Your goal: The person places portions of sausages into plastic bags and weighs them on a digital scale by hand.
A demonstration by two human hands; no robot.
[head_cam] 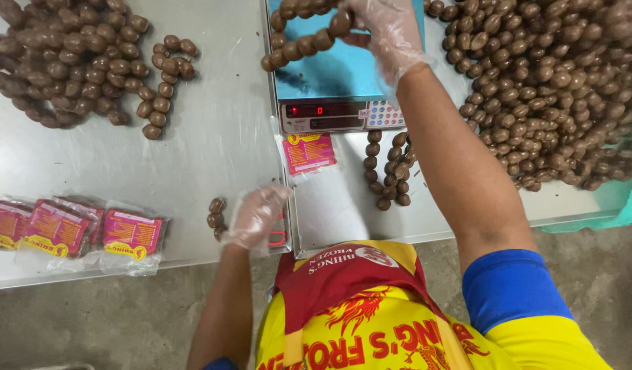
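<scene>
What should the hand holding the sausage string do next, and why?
Probably lower the linked sausage string flat onto the blue scale pan. The gloved right hand holds one end lifted over the pan, and the left hand rests near the table edge, holding nothing clearly visible.

pink packets (76, 229) left, scale display (321, 109)

Sealed pink packets (69, 229), right sausage heap (555, 89)
</scene>
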